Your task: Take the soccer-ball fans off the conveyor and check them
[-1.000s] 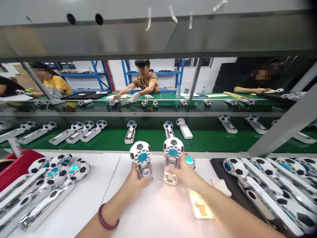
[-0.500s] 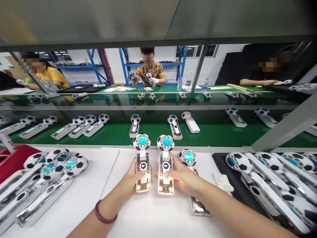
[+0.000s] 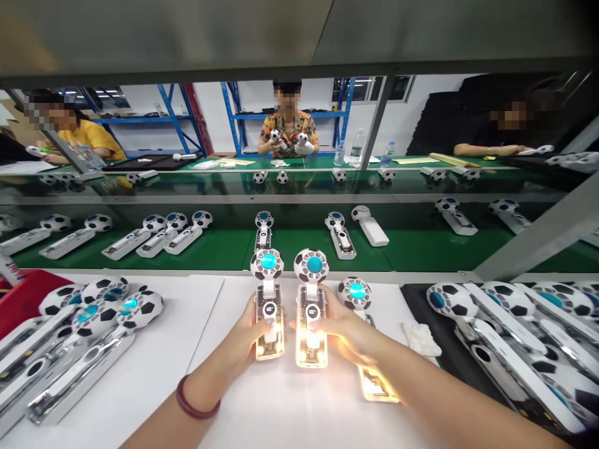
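Observation:
My left hand (image 3: 244, 329) is closed around the clear handle of a handheld fan (image 3: 269, 324) with a football-patterned head, its thumb on the front below the display. A matching handheld fan (image 3: 311, 318) is in my right hand (image 3: 344, 327), thumb likewise on the handle front. Both are upright side by side above the white table surface (image 3: 253, 418), with lit displays reading about 100 and glowing handle lights. Another football-headed fan (image 3: 355, 292) lies beneath my right wrist; its handle is partly hidden and its lower end glows.
Several similar fans (image 3: 133, 305) lie at left beside a red bin (image 3: 23, 296). More rest on a black tray (image 3: 416, 305) at right, near a crumpled white cloth (image 3: 421, 340). Ahead, a green conveyor belt (image 3: 229, 249) carries spaced fans; a slanted metal post (image 3: 538, 231) stands right. Co-workers sit opposite.
Fans on the near green belt have shifted right; those on the farther belt moved slightly left. The right-hand fan's lights look brighter, and the lying fan's lower end now glows. My grip is unchanged.

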`<state>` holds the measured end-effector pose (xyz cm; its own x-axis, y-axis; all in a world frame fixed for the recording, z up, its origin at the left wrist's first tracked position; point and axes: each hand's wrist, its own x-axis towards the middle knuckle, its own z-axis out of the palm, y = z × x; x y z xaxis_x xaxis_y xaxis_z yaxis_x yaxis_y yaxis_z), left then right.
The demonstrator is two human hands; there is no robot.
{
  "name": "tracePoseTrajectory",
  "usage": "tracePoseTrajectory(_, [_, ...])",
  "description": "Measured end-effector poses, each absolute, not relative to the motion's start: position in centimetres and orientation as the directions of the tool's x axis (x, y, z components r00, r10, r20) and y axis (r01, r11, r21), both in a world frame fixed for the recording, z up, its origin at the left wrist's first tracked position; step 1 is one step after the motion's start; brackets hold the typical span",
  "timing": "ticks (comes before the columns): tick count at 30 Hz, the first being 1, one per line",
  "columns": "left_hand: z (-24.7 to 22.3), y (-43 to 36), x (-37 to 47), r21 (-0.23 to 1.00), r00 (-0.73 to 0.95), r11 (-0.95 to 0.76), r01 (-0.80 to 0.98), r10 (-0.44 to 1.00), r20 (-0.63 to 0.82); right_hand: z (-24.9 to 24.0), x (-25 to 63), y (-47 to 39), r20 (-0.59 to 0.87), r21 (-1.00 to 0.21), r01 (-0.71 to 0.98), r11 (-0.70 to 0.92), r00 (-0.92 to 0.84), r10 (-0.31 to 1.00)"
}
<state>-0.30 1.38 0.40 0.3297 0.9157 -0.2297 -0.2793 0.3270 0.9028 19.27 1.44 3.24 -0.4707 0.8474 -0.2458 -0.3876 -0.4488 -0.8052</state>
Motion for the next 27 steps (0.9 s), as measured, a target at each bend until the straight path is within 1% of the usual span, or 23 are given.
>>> tracePoseTrajectory(2, [0.43, 1.31, -0.25, 0.904, 0.317, 0.321, -0.281, 0.921, -0.229, 3.31, 19.22, 1.35, -0.255, -0.791, -0.399, -0.464, -0.475, 0.842])
tracePoseTrajectory(5, [0.52, 1.22, -0.16, 0.904, 0.3, 0.324, -0.278, 0.924, -0.238, 3.28, 19.17, 1.23, -0.24, -0.802, -0.393, -0.45, -0.478, 0.845])
tracePoseTrajectory(7, [0.58, 1.19, -0.14, 0.902, 0.315, 0.327, -0.282, 0.92, -0.235, 3.18, 19.14, 1.15, -0.243, -0.802, -0.385, -0.457, -0.489, 0.838])
tracePoseTrajectory(12, [0.44, 1.24, -0.24, 0.889, 0.376, 0.325, -0.321, 0.906, -0.195, 2.98, 19.06, 1.05, -0.201, -0.763, -0.451, -0.463, -0.516, 0.833])
tracePoseTrajectory(19, [0.08, 1.44, -0.45, 0.886, 0.392, 0.321, -0.334, 0.902, -0.179, 2.6, 19.11, 1.16, -0.221, -0.764, -0.445, -0.467, -0.5, 0.837])
tracePoseTrajectory(27, [0.19, 1.36, -0.29, 0.891, 0.367, 0.318, -0.325, 0.91, -0.191, 2.7, 19.09, 1.13, -0.198, -0.763, -0.446, -0.468, -0.528, 0.826])
